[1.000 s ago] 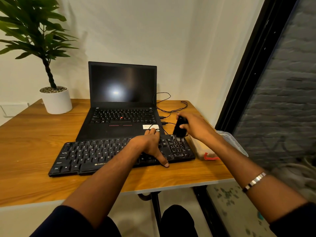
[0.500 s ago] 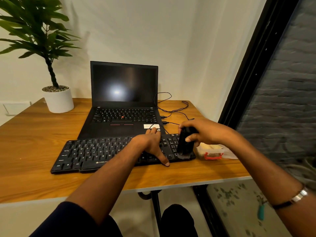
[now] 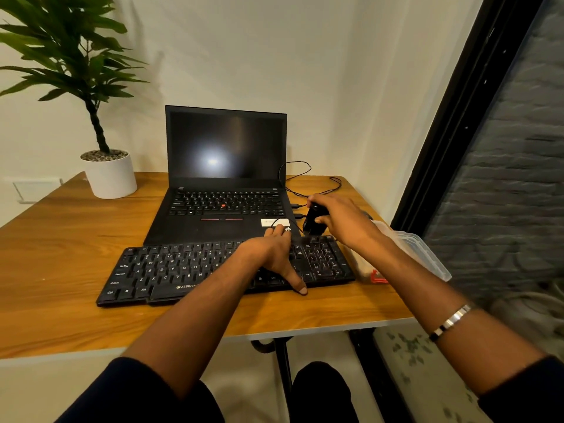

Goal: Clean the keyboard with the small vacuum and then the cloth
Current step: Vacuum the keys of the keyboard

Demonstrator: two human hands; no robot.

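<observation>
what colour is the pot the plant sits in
White. The pot shows plainly in the head view, at the table's far left corner.

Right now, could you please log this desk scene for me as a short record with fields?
Left hand: rests on the keyboard, thumb at its front edge
Right hand: grips the small vacuum over the keyboard's far right corner
Cloth: not seen
Behind keyboard: open laptop, screen dark
Far left: potted plant
Right edge: clear plastic box

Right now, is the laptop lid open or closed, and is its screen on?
Open: the laptop lid stands upright behind its keys. The screen looks off: dark, showing only a reflected light spot.
</observation>
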